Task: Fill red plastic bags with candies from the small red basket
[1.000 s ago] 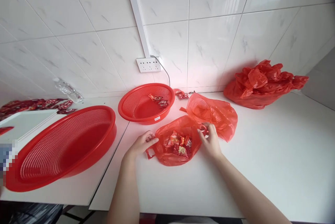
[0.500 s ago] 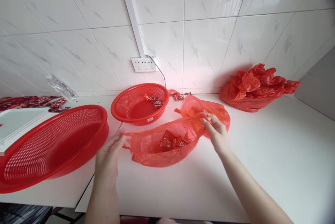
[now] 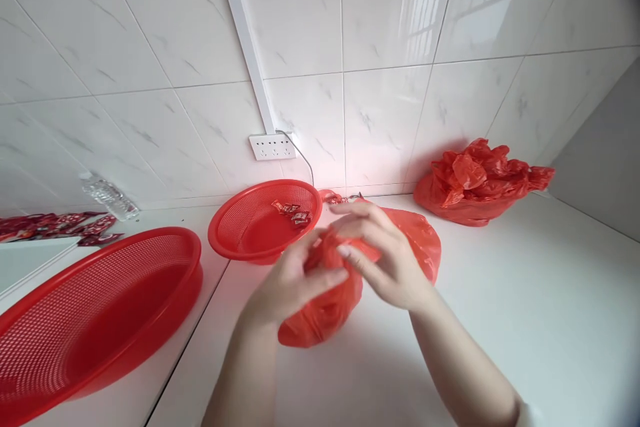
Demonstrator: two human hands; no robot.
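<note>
A red plastic bag (image 3: 320,320) stands bunched up on the white table between my two hands. My left hand (image 3: 293,280) wraps its thumb and fingers around the bag's gathered top from the left. From the right, my right hand (image 3: 390,257) curves over the same top, its thumb against the plastic and its fingers somewhat blurred. The small packets inside are hidden by the closed-up plastic. Just behind my right hand lies a second red plastic bag (image 3: 417,234), partly covered by it.
A red basket (image 3: 265,254) holding several small packets stands behind my left hand. Closer on the left is a larger red basket (image 3: 195,260). A clear plastic bottle (image 3: 113,197), dark red packets (image 3: 60,224) and a full red bag (image 3: 480,187) lie near the wall.
The bag was spread wide, with packets showing inside. My hands have come together and gathered its top, my left hand moving right and my right hand left. The view has tilted up slightly.
</note>
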